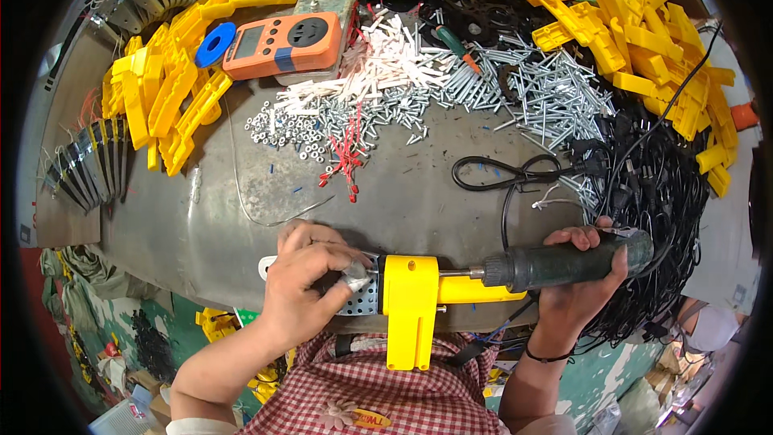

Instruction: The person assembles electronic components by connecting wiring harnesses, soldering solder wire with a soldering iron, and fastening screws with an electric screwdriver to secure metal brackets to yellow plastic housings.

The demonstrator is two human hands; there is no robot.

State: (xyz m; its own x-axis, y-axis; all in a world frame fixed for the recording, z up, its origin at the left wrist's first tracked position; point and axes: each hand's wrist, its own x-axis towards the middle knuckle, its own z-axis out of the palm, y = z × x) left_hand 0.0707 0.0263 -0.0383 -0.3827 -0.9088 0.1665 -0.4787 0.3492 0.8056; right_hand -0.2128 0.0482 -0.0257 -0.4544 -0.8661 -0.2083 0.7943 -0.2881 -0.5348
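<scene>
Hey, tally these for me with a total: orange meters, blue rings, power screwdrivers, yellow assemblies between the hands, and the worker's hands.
Orange meter: 1
Blue ring: 1
Power screwdriver: 1
Yellow assembly between the hands: 1
Left hand and right hand: 2
Total: 6

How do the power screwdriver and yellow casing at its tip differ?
The power screwdriver is dark; the yellow casing is bright. The screwdriver's body is rounded, the casing's blocky. The right hand grips the screwdriver, not the casing. Both are at the near edge of the table.
</scene>
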